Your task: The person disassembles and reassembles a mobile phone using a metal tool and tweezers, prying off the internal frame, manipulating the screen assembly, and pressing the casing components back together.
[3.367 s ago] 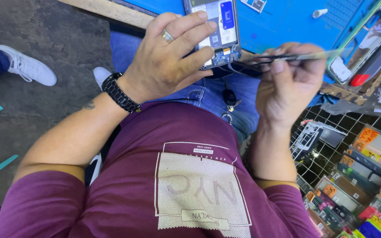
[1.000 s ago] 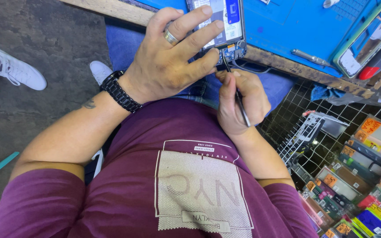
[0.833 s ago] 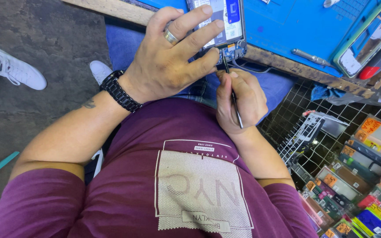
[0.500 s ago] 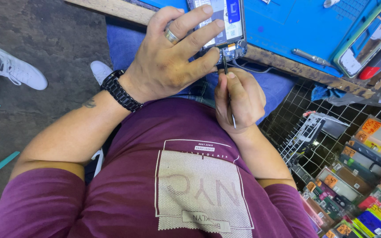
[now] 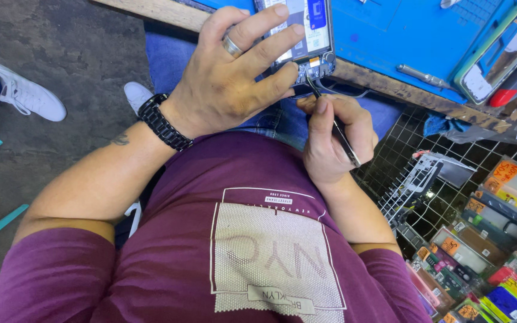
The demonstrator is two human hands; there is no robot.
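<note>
Opened phone (image 5: 304, 30), back off, at near edge of blue mat (image 5: 402, 36), partly over lap. Left hand (image 5: 234, 78) w/ ring and black watch (image 5: 161, 122), fingers spread over phone, pinning it flat. Right hand (image 5: 335, 140) just below, closed tight on tweezers (image 5: 333, 122), tip touching phone's lower edge by cables. Screwdriver (image 5: 423, 76) on mat to the right, well apart. Wire grid (image 5: 408, 179) w/ boxed accessories beside right forearm.

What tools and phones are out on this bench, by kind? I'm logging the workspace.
Opened phones, held by the left hand: 1
Phones with cases, lying on the blue mat: 1
Tweezers, held by the right hand: 1
Metal tools lying on the mat: 1
Total: 4
</note>
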